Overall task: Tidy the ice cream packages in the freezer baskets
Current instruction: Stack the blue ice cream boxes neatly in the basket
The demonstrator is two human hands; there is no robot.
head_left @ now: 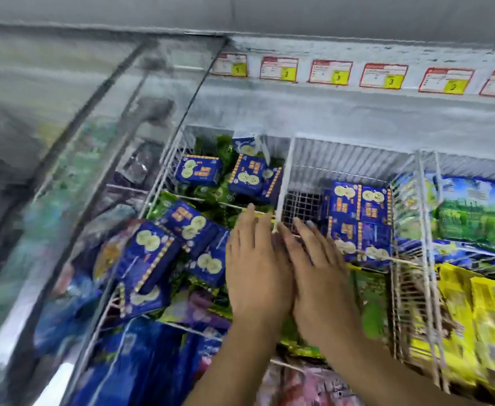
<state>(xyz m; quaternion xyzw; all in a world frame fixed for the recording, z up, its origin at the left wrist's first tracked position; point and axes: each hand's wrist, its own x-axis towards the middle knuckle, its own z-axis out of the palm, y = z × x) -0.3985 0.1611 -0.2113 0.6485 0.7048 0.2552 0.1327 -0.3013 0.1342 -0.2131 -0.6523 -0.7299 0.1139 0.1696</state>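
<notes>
Blue ice cream boxes with pale round pictures lie jumbled in the left wire basket [164, 159], tilted over green packets [211, 148]. One such box [148, 256] leans near the front left. In the middle basket [291, 159] several blue boxes [357, 218] stand in a neat block at the right, with bare wire floor on the left. My left hand [255, 265] and my right hand [316, 265] lie side by side, fingers straight, over the white divider between these two baskets. Neither holds anything.
Yellow packets [481, 323] and green-and-blue bags [475, 212] fill the baskets on the right. Blue bags [140, 361] and pink ones [305, 385] lie near the front. A slid-back glass lid [73, 159] covers the left. Price tags [331, 72] line the back wall.
</notes>
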